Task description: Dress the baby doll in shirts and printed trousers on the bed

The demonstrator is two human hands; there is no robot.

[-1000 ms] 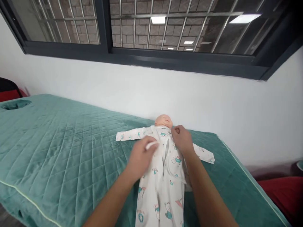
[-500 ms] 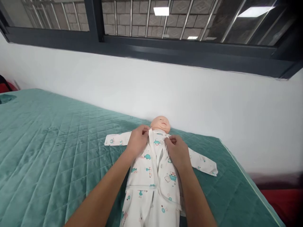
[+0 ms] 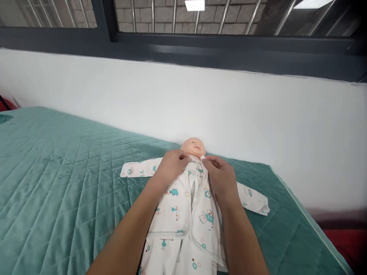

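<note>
A baby doll (image 3: 194, 146) lies on its back on the green quilted bed cover, its head close to the white wall. It wears a white printed baby jacket (image 3: 174, 210) with both sleeves stretched out to the sides, over matching white trousers (image 3: 163, 254). My left hand (image 3: 173, 164) pinches the jacket's left front edge just below the doll's chin. On the other side of the neck, my right hand (image 3: 220, 173) grips the opposite front edge near the collar. Below my hands the two front edges run down the chest with a narrow gap between them.
The green quilted cover (image 3: 63, 172) spreads far to the left, and its piped edge runs down the right side. Behind it stands a white wall (image 3: 143, 95) under a dark window frame (image 3: 200, 49) with metal bars outside. Something red (image 3: 344, 244) is at the lower right.
My left hand has moved right toward the doll's neck, bringing the jacket edge inward. My right hand stays at the collar, slightly higher. The view has tilted down a little.
</note>
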